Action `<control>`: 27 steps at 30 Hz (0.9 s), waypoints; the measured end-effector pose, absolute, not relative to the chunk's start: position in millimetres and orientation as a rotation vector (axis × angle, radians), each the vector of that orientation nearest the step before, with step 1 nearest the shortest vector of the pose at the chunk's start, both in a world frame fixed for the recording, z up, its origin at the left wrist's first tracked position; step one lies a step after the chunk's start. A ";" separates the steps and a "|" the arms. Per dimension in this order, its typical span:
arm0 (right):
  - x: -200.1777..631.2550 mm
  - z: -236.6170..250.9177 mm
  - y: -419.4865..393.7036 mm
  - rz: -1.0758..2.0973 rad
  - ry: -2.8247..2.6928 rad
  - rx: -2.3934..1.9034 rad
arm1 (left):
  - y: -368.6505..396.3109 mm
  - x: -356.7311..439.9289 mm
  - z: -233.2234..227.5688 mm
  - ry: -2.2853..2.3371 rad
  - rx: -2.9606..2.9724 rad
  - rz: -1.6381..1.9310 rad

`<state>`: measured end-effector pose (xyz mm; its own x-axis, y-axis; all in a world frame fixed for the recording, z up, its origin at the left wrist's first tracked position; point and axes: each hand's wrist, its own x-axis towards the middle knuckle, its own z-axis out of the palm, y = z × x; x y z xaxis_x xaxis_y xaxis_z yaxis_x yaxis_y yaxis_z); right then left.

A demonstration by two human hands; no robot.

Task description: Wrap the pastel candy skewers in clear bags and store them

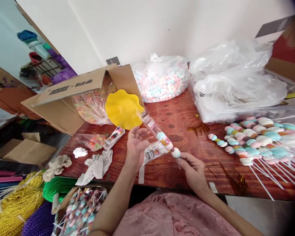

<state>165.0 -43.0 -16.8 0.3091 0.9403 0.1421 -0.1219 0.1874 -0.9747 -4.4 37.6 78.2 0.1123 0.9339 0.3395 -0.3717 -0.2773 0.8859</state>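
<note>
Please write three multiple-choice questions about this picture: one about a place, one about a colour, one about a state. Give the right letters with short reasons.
1. Where does the pile of finished marshmallow sticks lie?
A. on the table's right part
B. inside the cardboard box
C. on the floor

2. What colour is the wavy disc on the held stick?
A. green
B. yellow
C. purple

3. How is the cardboard box?
A. taped shut
B. crushed flat
C. open, a bag of sweets inside

Answers: 1 A, the sticks rest on the wooden table at right. 2 B, it is plainly yellow. 3 C, its flap is up and the bag shows.
</note>
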 end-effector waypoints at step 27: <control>147.4 12.1 -47.9 0.778 -1.478 -1.297 | 69.9 20.7 72.4 0.421 0.457 1.368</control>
<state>147.4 -47.9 12.1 0.0534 0.9652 0.2559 0.3356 0.2241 -0.9150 20.7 69.9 72.4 0.1547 0.9877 -0.0215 -0.8291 0.1416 0.5409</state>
